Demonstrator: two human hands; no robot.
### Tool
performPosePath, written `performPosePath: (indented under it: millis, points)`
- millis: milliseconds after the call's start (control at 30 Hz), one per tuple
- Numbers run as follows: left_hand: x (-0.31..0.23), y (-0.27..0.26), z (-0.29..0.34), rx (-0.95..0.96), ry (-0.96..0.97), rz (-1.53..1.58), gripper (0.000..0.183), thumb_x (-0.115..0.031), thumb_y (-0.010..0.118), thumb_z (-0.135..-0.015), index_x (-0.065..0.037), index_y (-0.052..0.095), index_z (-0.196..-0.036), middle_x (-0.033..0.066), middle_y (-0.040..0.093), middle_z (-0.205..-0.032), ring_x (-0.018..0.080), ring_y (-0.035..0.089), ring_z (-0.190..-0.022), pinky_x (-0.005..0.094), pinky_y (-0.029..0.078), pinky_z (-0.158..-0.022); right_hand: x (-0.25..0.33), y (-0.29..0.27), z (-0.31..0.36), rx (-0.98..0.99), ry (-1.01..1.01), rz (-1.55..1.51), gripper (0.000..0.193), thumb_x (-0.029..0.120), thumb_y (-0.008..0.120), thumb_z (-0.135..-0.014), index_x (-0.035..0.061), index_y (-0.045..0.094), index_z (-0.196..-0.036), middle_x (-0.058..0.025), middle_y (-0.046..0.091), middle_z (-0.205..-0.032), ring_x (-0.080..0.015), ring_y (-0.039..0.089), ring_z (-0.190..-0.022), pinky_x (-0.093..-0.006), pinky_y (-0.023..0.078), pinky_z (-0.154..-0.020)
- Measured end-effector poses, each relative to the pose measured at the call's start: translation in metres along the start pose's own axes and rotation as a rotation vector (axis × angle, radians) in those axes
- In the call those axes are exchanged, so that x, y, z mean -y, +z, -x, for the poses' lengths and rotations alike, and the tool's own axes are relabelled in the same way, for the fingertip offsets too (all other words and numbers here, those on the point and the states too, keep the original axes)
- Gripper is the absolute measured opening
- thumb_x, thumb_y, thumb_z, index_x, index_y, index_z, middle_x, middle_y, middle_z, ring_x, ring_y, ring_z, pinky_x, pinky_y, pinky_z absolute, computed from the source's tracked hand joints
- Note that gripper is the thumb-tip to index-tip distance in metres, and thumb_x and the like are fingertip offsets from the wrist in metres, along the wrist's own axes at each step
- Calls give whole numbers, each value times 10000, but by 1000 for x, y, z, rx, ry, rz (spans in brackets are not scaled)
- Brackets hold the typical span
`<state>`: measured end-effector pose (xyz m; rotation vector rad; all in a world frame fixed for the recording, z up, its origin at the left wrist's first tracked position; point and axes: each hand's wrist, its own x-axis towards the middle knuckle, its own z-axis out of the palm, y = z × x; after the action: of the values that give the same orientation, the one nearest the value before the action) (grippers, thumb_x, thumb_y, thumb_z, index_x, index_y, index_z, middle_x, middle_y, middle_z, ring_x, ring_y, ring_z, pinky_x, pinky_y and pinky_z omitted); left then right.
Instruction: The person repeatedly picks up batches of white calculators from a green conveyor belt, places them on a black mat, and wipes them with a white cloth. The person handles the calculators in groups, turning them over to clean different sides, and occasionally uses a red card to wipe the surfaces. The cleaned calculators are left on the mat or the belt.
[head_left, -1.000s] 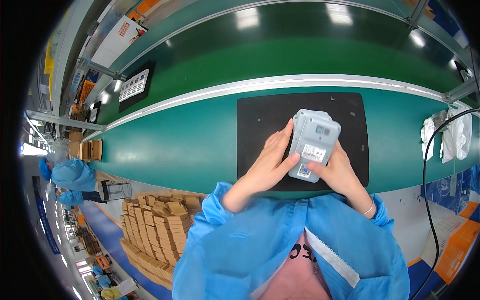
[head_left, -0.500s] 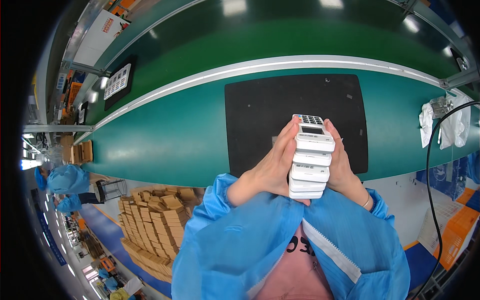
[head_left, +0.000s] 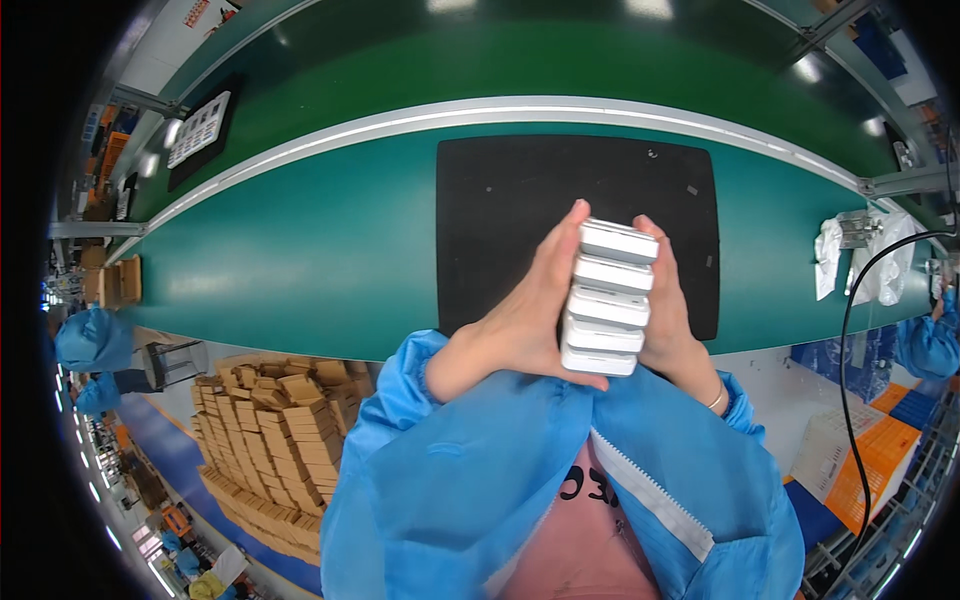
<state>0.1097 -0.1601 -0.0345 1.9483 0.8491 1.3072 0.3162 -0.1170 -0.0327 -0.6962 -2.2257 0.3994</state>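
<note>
Between my two palms I hold a stack of several white card payment terminals (head_left: 606, 306), their rounded end edges facing up toward me. My left hand (head_left: 522, 318) presses along the stack's left side, its thumb under the nearest unit. Along the right side lies my right hand (head_left: 668, 316), fingers pointing away from me. The keypads and screens are turned out of sight. Beneath the stack's far part is a black rectangular mat (head_left: 560, 170) on the green bench (head_left: 300, 260).
A metal rail (head_left: 480, 112) runs across behind the mat. To the right are white plastic bags (head_left: 884, 270) and a hanging black cable (head_left: 846, 370). Stacked brown cartons (head_left: 265, 430) stand below the bench at left. A person in blue (head_left: 95, 342) is at far left.
The stack has tipped so the top terminal's keypad and screen no longer show. Both hands keep hold of it; the whole view has shifted slightly.
</note>
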Motion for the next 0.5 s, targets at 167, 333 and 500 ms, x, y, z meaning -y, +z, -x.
performPosePath:
  millis: [167, 333, 500]
  points:
    - [-13, -53, 11, 146, -233, -6, 1539, -405, 997, -539, -60, -34, -1628, 299, 30, -1660, 490, 124, -1533, 512, 265, -1213, 23, -4, -37, 126, 7, 93, 1138, 215, 915, -603, -92, 311, -1517, -318, 440, -1445, -446, 512, -1278, -551, 400, -1076]
    - [-9, -93, 38, 101, -281, 46, 1411, -588, 879, -672, -17, 12, -1627, 274, 7, -1680, 415, 48, -1566, 468, 163, -1244, 41, 11, -70, 361, 5, 138, 1086, 199, 891, -556, -15, 402, -1501, -251, 425, -1470, -411, 455, -1323, -580, 334, -1109]
    - [-3, -97, 43, -182, -351, 290, 1005, -717, 385, -980, 20, 131, -1614, 224, 69, -1693, 354, 35, -1577, 452, 82, -1256, 54, 31, -88, 472, -43, 237, 1051, 202, 879, -571, 3, 424, -1497, -251, 422, -1478, -397, 453, -1317, -540, 331, -1117]
